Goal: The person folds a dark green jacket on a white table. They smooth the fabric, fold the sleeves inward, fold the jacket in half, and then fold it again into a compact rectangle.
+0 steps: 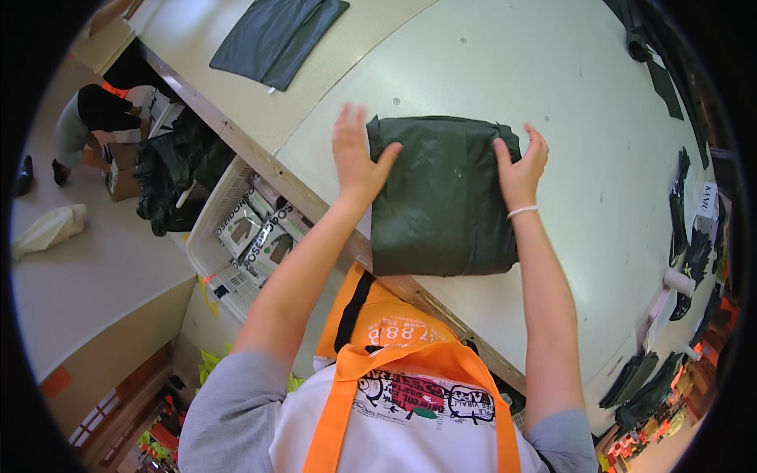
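Observation:
A folded dark green garment (pixel 441 197) of smooth, slightly shiny cloth lies as a thick square on the pale table, near its front edge. My left hand (pixel 359 158) is open at its upper left, thumb over the garment's edge, fingers spread and blurred by motion. At the upper right edge my right hand (pixel 522 169) is open too, its thumb against the cloth and its fingers apart, pointing away from me. Neither hand grips the garment.
Another folded dark green piece (pixel 280 39) lies at the far left of the table (pixel 615 197). Below the left edge stands a white basket (pixel 206 229) of printed packages. Dark straps and a white roll (pixel 679 281) line the right side. A person (pixel 87 122) bends beside a cardboard box (pixel 122 172).

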Demonstrator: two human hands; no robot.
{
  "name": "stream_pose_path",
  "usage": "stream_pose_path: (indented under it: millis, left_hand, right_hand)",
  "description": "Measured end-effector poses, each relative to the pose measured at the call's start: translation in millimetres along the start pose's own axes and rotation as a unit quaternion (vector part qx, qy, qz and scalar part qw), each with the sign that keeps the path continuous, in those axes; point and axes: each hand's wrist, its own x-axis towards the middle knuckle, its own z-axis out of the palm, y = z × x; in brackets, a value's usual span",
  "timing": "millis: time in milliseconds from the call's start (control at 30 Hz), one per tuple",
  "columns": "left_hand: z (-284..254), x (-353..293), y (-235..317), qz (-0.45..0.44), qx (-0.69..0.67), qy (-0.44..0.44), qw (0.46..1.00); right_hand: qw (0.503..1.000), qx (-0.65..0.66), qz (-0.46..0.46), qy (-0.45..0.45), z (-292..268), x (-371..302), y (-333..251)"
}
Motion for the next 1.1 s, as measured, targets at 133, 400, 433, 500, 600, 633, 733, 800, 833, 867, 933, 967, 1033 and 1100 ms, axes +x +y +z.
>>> stream_pose_path:
  millis: [133,400,433,500,600,633,733,800,833,867,933,967,1033,1100]
  left_hand:
    - [10,41,-27,-0.487,-0.389,-0.237,0.745]
    - [-91,126,34,-0.199,-0.443,-0.226,0.845]
    - [-119,125,45,-0.127,-0.404,-0.222,0.878]
    - [-148,99,54,0.002,-0.32,-0.225,0.92]
    - [-159,30,46,0.273,-0.246,-0.201,0.908]
    - [-158,-4,41,0.309,-0.204,-0.217,0.903]
    - [-147,-96,34,0.352,-0.094,-0.348,0.864]
    - [-129,-147,21,0.306,-0.05,-0.428,0.849]
    - [-127,-154,21,0.306,-0.027,-0.422,0.853]
    - [-133,-160,18,0.288,-0.034,-0.44,0.85]
    - [-156,-132,38,0.258,-0.052,-0.468,0.844]
    - [-161,-128,36,0.221,-0.12,-0.395,0.883]
    - [-154,-109,46,0.16,-0.039,-0.241,0.956]
    - [-134,-90,60,0.128,0.032,-0.204,0.97]
  right_hand:
    - [0.811,0.374,0.377,-0.244,5,42,16]
    - [0.877,0.381,0.141,-0.258,-112,95,-78]
    - [0.919,0.3,0.058,-0.251,-135,86,-93]
    - [0.958,0.175,-0.011,-0.228,-162,43,-104]
    - [0.963,0.13,-0.184,-0.146,-156,-53,-78]
    - [0.958,0.115,-0.215,-0.149,-149,-87,-60]
    - [0.945,0.063,-0.223,-0.231,-125,-178,-14]
    - [0.938,0.081,-0.135,-0.31,-130,-196,-29]
    - [0.93,0.087,-0.093,-0.344,-133,-198,-34]
    - [0.927,0.143,-0.052,-0.344,-139,-196,-34]
    - [0.91,0.244,0.025,-0.335,-150,-173,-30]
    - [0.937,0.201,0.106,-0.264,-149,-158,-41]
    - [0.966,0.131,0.172,-0.142,-124,-134,-44]
    - [0.972,0.067,0.173,-0.146,-87,-115,-35]
